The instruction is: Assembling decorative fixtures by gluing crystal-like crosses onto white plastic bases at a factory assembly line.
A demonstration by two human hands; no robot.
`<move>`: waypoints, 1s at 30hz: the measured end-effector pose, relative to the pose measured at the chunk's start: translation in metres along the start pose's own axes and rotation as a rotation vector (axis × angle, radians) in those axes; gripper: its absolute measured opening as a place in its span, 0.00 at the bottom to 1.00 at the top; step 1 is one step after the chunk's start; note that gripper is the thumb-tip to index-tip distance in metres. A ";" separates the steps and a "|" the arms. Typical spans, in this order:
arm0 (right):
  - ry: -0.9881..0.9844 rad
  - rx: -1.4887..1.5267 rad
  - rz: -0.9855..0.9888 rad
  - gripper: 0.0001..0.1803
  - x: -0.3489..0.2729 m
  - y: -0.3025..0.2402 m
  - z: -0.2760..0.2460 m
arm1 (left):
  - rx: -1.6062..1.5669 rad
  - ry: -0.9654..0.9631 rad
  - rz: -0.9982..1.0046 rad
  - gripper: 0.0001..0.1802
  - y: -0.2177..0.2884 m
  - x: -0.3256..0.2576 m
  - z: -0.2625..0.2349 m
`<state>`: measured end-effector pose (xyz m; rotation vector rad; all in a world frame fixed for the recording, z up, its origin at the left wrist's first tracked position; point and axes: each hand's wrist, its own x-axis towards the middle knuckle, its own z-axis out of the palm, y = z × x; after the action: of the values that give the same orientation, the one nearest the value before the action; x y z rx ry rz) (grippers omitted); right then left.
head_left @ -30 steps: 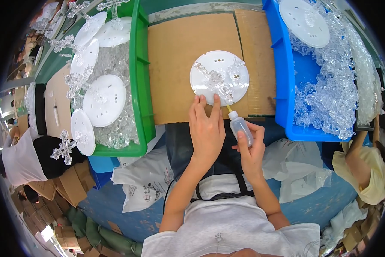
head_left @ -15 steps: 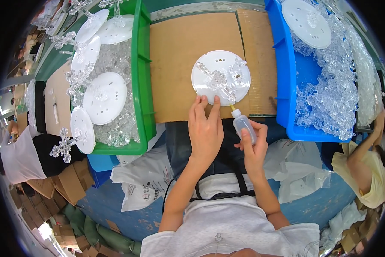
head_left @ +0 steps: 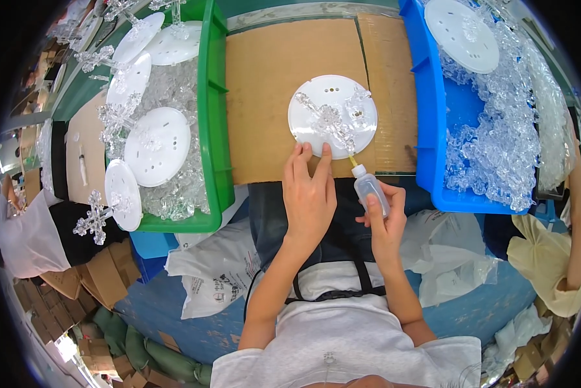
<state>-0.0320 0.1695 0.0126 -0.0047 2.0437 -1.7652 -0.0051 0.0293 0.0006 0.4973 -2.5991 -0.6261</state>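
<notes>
On the cardboard-covered bench (head_left: 271,97), between a green bin (head_left: 208,116) and a blue bin (head_left: 426,116), lies a white round disc (head_left: 316,107) with clear crystal pieces (head_left: 332,123) already set on it. The left hand (head_left: 308,194) lies flat, fingers extended, its fingertips pressing the disc's near edge and gripping nothing. The right hand (head_left: 384,223) is closed around a small squeeze bottle (head_left: 369,191), its yellow nozzle aimed at the disc's near rim. Judging by the layout, this disc is partly dressed. Several finished discs (head_left: 156,145) rest in the green bin; loose crystals (head_left: 497,142) and another blank disc (head_left: 462,32) in the blue bin suggest much remains.
</notes>
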 end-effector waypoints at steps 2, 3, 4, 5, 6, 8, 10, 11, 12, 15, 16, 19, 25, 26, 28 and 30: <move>-0.029 0.018 0.009 0.19 0.001 0.003 -0.003 | 0.004 0.001 0.000 0.24 -0.001 0.000 0.000; -0.056 0.036 0.018 0.20 0.001 0.006 -0.005 | 0.003 0.001 0.000 0.24 -0.001 0.000 0.000; -0.055 0.034 0.017 0.20 0.001 0.011 -0.006 | -0.002 0.002 0.004 0.24 0.000 0.001 0.000; -0.032 0.056 -0.051 0.20 0.001 0.017 -0.007 | -0.006 0.003 0.007 0.24 0.000 0.001 0.000; -0.013 0.079 -0.119 0.20 0.002 0.016 -0.005 | -0.005 0.006 0.004 0.24 -0.001 0.001 0.000; -0.014 0.170 -0.158 0.21 0.002 0.010 -0.005 | -0.011 -0.001 0.006 0.24 -0.002 0.000 -0.001; -0.026 0.291 -0.229 0.25 0.005 0.001 -0.005 | -0.006 -0.002 0.004 0.25 -0.002 0.000 -0.001; -0.030 0.289 -0.233 0.25 0.008 -0.001 -0.005 | 0.001 -0.006 0.005 0.26 -0.002 -0.001 -0.002; -0.020 0.172 -0.303 0.25 0.014 -0.004 -0.006 | -0.003 -0.001 0.006 0.26 -0.002 0.000 -0.002; 0.035 0.032 -0.396 0.24 0.037 -0.014 0.004 | 0.015 0.018 0.014 0.21 -0.003 0.000 -0.002; 0.117 -0.027 -0.449 0.24 0.047 -0.016 0.008 | 0.009 0.012 0.017 0.22 -0.003 0.000 -0.003; 0.248 -0.130 -0.565 0.24 0.075 -0.013 0.013 | -0.003 0.014 0.016 0.23 -0.003 0.000 -0.003; 0.333 -0.494 -0.493 0.29 0.083 -0.011 0.011 | -0.073 0.012 0.024 0.25 -0.004 0.001 -0.008; 0.334 -0.497 -0.495 0.29 0.079 -0.011 0.011 | -0.124 0.020 0.015 0.24 -0.005 0.002 -0.010; 0.323 -0.546 -0.499 0.32 0.067 -0.012 0.008 | -0.149 0.034 -0.001 0.23 -0.012 0.004 -0.013; 0.277 -0.514 -0.467 0.31 0.052 -0.015 0.000 | -0.160 0.054 -0.023 0.22 -0.018 0.005 -0.017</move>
<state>-0.0833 0.1523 0.0105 -0.4478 2.8311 -1.4803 0.0030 0.0066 0.0068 0.4862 -2.4708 -0.8096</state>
